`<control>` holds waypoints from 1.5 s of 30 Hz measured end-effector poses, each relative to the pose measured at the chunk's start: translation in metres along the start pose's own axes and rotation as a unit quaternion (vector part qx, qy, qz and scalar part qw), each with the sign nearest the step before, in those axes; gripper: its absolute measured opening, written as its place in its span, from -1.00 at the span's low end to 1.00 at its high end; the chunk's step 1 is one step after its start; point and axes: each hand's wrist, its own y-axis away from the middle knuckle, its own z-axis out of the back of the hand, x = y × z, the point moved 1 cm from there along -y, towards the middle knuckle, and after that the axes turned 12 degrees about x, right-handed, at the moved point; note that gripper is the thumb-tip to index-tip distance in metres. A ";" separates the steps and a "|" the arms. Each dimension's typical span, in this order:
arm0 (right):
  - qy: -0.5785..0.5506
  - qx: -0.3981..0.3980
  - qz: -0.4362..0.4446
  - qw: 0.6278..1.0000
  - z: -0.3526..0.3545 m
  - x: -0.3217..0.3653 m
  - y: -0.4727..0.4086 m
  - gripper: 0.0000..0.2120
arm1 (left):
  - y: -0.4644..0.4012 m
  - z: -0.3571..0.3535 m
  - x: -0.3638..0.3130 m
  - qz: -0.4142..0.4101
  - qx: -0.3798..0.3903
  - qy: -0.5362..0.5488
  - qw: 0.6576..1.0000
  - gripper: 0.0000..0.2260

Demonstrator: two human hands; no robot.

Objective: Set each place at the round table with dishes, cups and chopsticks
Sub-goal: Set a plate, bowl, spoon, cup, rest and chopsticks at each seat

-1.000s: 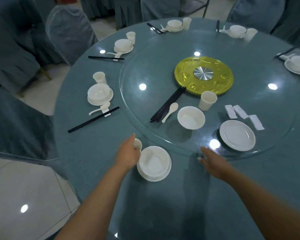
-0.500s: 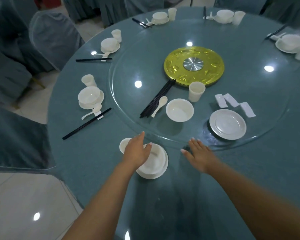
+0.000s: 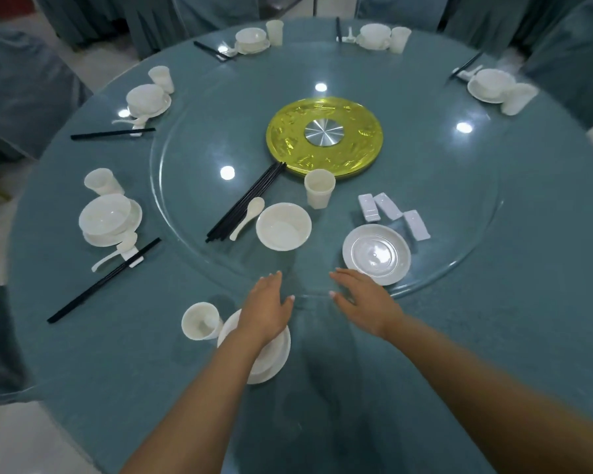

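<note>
Both hands, flat-fingered and holding nothing, now reach toward the glass turntable point(image 3: 459, 213): the left hand point(image 3: 266, 307) has let go of the cup point(image 3: 201, 321), which stands just beside the nearest bowl and plate point(image 3: 271, 354); the right hand point(image 3: 363, 299) probably hovers. Spoon and chopsticks point(image 3: 245, 201) remain to fetch.

Left hand point(image 3: 266, 304) and right hand point(image 3: 363, 299), palms down, fingers straight and relaxed; both bare forearms extended forward, converging.
</note>
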 end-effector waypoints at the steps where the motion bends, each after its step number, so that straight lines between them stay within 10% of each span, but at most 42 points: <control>1: -0.005 -0.028 -0.006 1.000 0.007 -0.005 -0.001 -0.58 | -0.006 -0.001 -0.002 0.002 0.007 -0.020 1.000 -0.45; 12: -0.039 -0.232 -0.248 0.940 0.055 -0.079 -0.035 -0.60 | -0.049 -0.015 -0.006 0.046 -0.007 -0.099 0.994 -0.33; 21: -0.038 -0.227 -0.291 0.929 0.067 -0.098 -0.063 -0.52 | -0.053 -0.019 0.005 0.059 -0.044 -0.108 0.991 -0.17; 38: -0.075 -0.252 -0.152 0.953 0.052 -0.069 -0.015 -0.66 | -0.034 -0.007 -0.002 0.023 0.045 -0.101 0.994 -0.46; 45: 0.068 -0.074 0.006 0.995 -0.010 -0.027 0.018 -0.64 | 0.002 -0.014 0.003 -0.012 0.014 -0.020 1.000 -0.51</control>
